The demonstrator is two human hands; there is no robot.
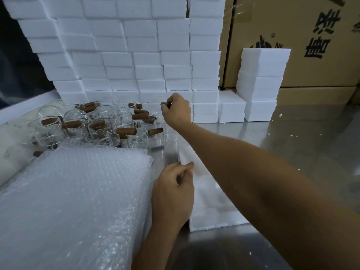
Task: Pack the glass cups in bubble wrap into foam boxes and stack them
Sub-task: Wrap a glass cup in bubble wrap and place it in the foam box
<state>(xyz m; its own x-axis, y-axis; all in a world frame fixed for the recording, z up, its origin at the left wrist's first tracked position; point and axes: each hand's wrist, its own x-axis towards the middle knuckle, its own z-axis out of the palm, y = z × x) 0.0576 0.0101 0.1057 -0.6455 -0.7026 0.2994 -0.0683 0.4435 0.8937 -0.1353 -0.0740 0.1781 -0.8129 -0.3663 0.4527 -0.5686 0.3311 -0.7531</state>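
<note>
reaching across the worktop (292, 145), the right hand (176, 110) pinched the brown handle (164, 104) of a glass cup at the far edge of the cup cluster (93, 123), close against the wall of stacked foam boxes (136, 65). the cup's glass body was too clear and blurred to make out under the hand. the left hand (173, 190) had its fingers curled, pinching the near edge of a bubble wrap sheet (169, 154) beside the open foam box (206, 191).

to do this step well, i judged the cup should be lifted straight up by the handle before it swung over, since neighbouring cups stood touching or nearly so and a sideways drag could knock them together. the left hand would do best to keep the sheet flat and ready, so the cup could land at its middle and be rolled without a regrip.

the open foam box lay near the front edge of the worktop, partly under the right forearm; what showed of its hollow looked white, and i could not tell if anything was in it. the stacked foam boxes at the back edge and the shorter stacks (261, 84) toward the right were closed, contents hidden. the bubble wrap pile (68, 201) filled the near left corner. cartons (292, 45) stood behind.
</note>
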